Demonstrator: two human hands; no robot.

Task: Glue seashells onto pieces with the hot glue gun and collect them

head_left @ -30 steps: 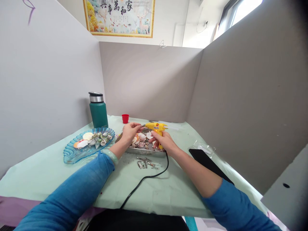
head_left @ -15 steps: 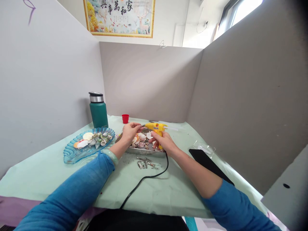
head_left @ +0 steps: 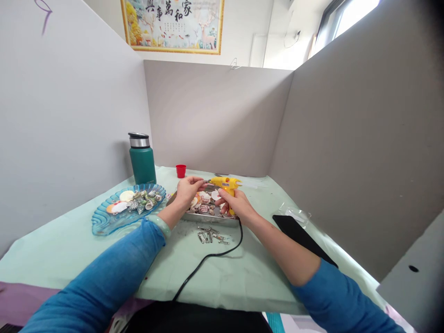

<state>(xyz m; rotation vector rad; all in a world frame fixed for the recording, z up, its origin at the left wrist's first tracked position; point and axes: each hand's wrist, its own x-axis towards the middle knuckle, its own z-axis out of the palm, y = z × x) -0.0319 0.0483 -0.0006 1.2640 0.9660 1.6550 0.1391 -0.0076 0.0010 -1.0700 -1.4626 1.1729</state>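
My right hand (head_left: 236,203) is wrapped round the handle of a yellow glue gun (head_left: 225,183), whose nozzle points left. My left hand (head_left: 186,188) is pinched shut at the nozzle tip on something too small to make out. Both hands hover over a metal tray (head_left: 208,215) of mixed seashells. The gun's black cord (head_left: 208,257) runs back across the table toward me.
A blue glass dish (head_left: 104,221) of shells lies at the left, with a green flask (head_left: 142,159) and a small red cup (head_left: 180,170) behind. Several metal clips (head_left: 211,236) lie before the tray. A black phone (head_left: 298,231) rests at the right. Grey partitions enclose the table.
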